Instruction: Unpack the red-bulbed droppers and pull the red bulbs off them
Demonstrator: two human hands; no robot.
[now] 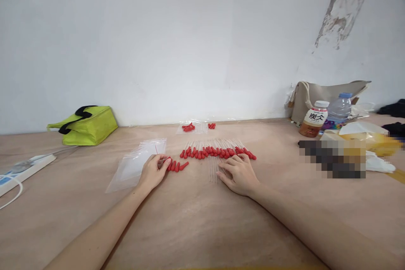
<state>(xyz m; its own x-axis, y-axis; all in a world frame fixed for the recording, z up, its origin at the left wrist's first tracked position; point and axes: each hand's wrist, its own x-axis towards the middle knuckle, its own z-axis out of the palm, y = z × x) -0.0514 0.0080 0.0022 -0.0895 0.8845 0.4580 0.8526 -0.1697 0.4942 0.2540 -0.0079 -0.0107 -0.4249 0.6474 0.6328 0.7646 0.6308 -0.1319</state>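
My left hand [154, 171] is closed in a pinch on a red rubber dropper bulb, at the left end of a short row of loose red bulbs [177, 166]. My right hand [238, 174] is over a few bare glass tubes [213, 169], thumb and forefinger closed on a thin tube; the fingers partly hide it. Just beyond both hands lies a long row of glass droppers with red bulbs [218, 152], bulbs towards me and glass ends pointing away. Clear plastic bags [136, 162] lie flat beside my left hand.
Towards the wall, a clear bag [202, 128] holds more red bulbs and tubes. A lime-green bag [90, 126] and a white power strip [28, 173] are at left. At right stand a brown drink bottle [314, 120], a water bottle [340, 107] and a beige bag [329, 89].
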